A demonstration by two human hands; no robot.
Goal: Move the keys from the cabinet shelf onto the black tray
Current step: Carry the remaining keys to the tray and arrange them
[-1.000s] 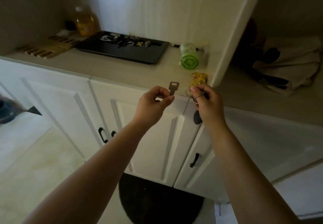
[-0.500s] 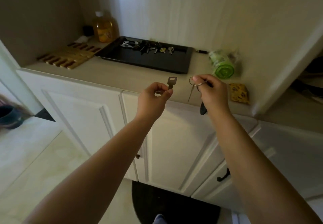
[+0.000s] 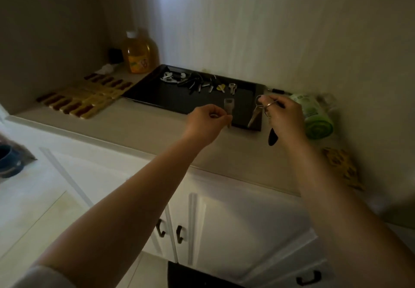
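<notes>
A black tray (image 3: 170,100) lies on the beige shelf against the wall, with several keys (image 3: 197,83) lined along its far edge. My left hand (image 3: 207,123) pinches a single grey key (image 3: 229,105) upright above the tray's near right corner. My right hand (image 3: 284,116) grips a key ring (image 3: 260,102) from which a silver key hangs over the tray's right corner and a black fob (image 3: 272,137) dangles below my palm.
An amber bottle (image 3: 139,55) stands at the back left of the tray. A slatted wooden trivet (image 3: 85,96) lies to the left. A green roll (image 3: 316,119) and a yellow patterned cloth (image 3: 341,164) sit to the right. White cabinet doors are below.
Both hands have moved forward from in front of the shelf edge to above the tray's near right corner, still holding their keys. The view has moved closer to the shelf.
</notes>
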